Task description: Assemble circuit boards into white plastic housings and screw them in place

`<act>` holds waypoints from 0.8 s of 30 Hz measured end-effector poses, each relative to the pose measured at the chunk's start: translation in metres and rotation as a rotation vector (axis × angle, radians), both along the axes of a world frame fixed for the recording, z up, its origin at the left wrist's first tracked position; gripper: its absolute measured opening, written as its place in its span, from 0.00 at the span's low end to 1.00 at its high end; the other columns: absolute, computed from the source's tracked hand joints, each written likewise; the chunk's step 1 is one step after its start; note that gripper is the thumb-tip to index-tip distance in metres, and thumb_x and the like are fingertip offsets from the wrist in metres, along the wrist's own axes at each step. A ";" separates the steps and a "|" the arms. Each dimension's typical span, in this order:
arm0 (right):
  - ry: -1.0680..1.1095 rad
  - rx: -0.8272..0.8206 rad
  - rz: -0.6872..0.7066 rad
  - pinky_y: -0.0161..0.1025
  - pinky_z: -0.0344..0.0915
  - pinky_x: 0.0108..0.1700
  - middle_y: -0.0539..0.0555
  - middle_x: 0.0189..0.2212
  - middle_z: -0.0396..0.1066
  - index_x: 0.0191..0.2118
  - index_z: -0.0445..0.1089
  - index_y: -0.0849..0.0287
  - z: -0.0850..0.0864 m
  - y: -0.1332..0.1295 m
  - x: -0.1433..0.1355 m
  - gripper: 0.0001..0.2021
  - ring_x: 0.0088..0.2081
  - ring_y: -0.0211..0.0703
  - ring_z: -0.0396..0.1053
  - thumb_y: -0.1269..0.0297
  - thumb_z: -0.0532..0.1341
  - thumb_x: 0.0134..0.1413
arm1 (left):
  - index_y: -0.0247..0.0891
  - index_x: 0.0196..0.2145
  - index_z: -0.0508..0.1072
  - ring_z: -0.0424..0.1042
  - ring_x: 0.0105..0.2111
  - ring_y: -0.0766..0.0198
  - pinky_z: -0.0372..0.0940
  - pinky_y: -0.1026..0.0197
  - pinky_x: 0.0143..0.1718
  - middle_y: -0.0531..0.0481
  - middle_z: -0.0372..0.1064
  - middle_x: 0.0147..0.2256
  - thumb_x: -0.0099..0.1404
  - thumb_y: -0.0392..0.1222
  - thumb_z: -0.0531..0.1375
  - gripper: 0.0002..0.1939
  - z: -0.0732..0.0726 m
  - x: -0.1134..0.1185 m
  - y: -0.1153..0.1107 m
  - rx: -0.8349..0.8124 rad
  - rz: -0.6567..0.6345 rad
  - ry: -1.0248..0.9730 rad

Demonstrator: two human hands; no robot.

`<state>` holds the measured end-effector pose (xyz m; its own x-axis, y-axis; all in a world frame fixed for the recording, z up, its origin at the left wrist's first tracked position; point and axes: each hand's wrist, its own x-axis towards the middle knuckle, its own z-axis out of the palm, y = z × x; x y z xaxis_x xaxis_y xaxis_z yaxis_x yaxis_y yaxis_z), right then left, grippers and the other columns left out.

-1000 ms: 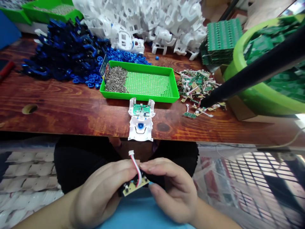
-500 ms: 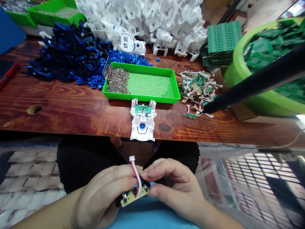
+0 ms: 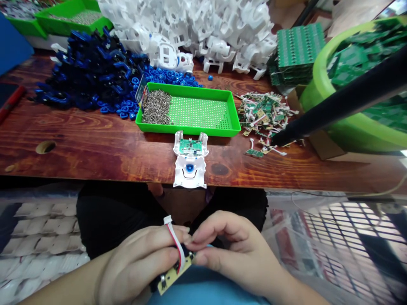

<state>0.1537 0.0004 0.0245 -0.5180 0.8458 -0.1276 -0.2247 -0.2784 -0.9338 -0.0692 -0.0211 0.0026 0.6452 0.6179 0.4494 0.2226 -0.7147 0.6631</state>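
One narrow, flat tan board (image 3: 171, 281) with one white-and-red ribbon cable (image 3: 174, 239) is held in front of the bench (image 3: 95, 142): the left hand (image 3: 136, 260) grips it, the right hand (image 3: 233, 254) pinches one end. On that grained wood sit two curved white plastic shells (image 3: 190, 182) and one oblong, perforated green tray (image 3: 190, 130)

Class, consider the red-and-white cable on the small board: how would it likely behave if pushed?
The cable would probably bend rather than stay stiff, since it curves up from the board. Its white plug, seemingly unattached elsewhere, would likely swing along. The cable looks light, being slender beside the left hand.
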 end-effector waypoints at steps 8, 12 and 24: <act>-0.139 0.203 -0.047 0.29 0.70 0.39 0.51 0.32 0.73 0.36 0.73 0.57 -0.006 -0.001 0.000 0.07 0.35 0.33 0.72 0.73 0.65 0.48 | 0.32 0.52 0.62 0.71 0.48 0.61 0.67 0.64 0.49 0.38 0.72 0.45 0.64 0.30 0.53 0.18 -0.010 0.012 -0.005 -0.112 0.117 -0.180; -0.175 0.551 -0.129 0.34 0.71 0.40 0.55 0.34 0.71 0.40 0.71 0.59 -0.006 -0.001 0.000 0.12 0.37 0.38 0.72 0.78 0.62 0.48 | 0.33 0.50 0.62 0.72 0.46 0.63 0.67 0.65 0.49 0.40 0.71 0.44 0.67 0.33 0.51 0.14 -0.013 0.019 -0.007 -0.247 0.204 -0.223; -0.313 0.631 -0.064 0.30 0.71 0.40 0.54 0.35 0.72 0.37 0.72 0.59 -0.001 0.002 0.006 0.08 0.37 0.35 0.72 0.76 0.62 0.50 | 0.29 0.48 0.65 0.74 0.44 0.61 0.69 0.66 0.46 0.36 0.75 0.40 0.61 0.27 0.53 0.16 0.002 0.017 0.005 0.002 0.131 -0.159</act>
<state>0.1596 0.0021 0.0231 -0.4834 0.8353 0.2619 0.0833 0.3417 -0.9361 -0.0523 -0.0162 0.0047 0.4803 0.6907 0.5407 0.2062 -0.6880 0.6958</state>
